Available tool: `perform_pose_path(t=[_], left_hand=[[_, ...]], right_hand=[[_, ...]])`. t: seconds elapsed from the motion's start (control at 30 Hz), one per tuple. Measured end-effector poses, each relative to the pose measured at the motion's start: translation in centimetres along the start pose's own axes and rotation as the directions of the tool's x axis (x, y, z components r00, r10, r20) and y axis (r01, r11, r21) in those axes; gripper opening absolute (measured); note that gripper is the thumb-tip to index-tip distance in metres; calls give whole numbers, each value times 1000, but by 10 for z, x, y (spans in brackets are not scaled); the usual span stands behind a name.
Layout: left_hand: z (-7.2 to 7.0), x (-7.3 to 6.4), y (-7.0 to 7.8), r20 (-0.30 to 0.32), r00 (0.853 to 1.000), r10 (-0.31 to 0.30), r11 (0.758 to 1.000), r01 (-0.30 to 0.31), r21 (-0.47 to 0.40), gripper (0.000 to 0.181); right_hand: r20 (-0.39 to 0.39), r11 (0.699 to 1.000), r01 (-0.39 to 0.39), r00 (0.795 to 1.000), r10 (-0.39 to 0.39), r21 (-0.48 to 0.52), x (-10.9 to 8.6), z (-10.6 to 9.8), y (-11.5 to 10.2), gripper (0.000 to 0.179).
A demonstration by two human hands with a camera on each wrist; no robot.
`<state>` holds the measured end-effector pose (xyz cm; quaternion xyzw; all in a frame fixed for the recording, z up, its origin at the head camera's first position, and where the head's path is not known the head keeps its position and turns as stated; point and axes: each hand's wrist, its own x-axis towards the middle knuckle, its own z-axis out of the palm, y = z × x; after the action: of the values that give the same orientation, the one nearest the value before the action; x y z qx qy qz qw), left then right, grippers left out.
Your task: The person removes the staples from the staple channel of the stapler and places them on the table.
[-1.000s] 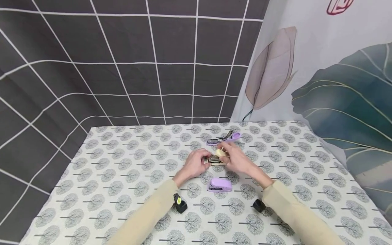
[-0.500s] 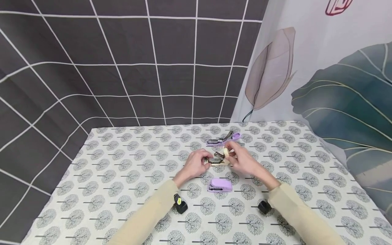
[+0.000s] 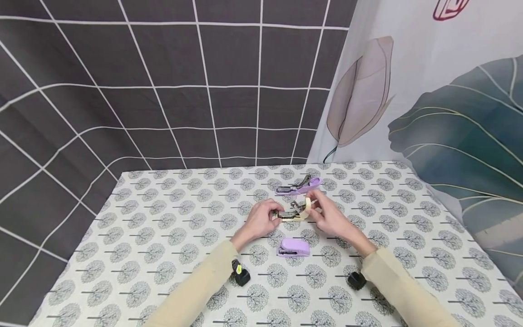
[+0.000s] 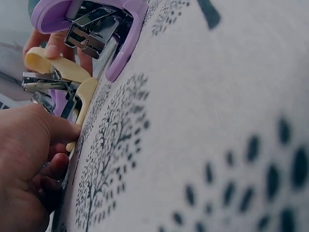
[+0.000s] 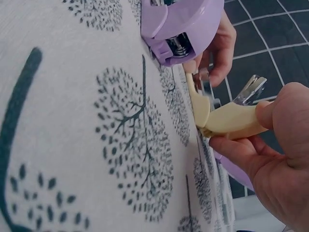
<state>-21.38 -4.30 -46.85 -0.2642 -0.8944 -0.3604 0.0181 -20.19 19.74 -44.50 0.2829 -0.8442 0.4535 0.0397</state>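
Observation:
A small cream-yellow stapler [image 3: 295, 220] is on the table between both hands, its cover swung up and its metal inner parts exposed. My left hand [image 3: 262, 216] pinches the front end of its base between thumb and fingers. With thumb and fingers, my right hand [image 3: 325, 213] grips the raised cream cover [image 5: 236, 122] at the hinge end. The metal magazine [image 4: 39, 81] stands tilted between cover and base. Part of the base is hidden behind the left fingers.
Nearer the person lies a closed lilac stapler [image 3: 294, 247]. Beyond the hands rests another lilac stapler [image 3: 300, 186], opened out with its metal parts showing. A tree-patterned cloth [image 3: 163, 254] covers the table, and a dark gridded curtain [image 3: 171, 109] hangs behind.
My right hand has moved right and tipped the cream cover further back, exposing more of the metal inside. The left hand has kept its grip on the base.

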Motion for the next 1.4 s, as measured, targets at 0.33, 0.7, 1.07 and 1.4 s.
perform_pose_path(t=[0.33,0.7,1.07,1.4], left_hand=[[1,0,1,-5,1000,-6,1000,6,3,28],[1,-1,-1,-19,1000,13,1000,-13,23,28],[1,-1,-1,-27,999,29,999,-28,23,27],[2,-1,-1,-21,1000,24,999,-23,29,28]], right_hand=[[-27,993,-70,997,72,95,-9,-1,8,31],[-26,984,-111,993,116,138,-14,-2,12,31],[-28,973,-149,987,156,179,-18,-5,18,30],[-23,957,-202,977,212,209,-23,-8,21,30]])
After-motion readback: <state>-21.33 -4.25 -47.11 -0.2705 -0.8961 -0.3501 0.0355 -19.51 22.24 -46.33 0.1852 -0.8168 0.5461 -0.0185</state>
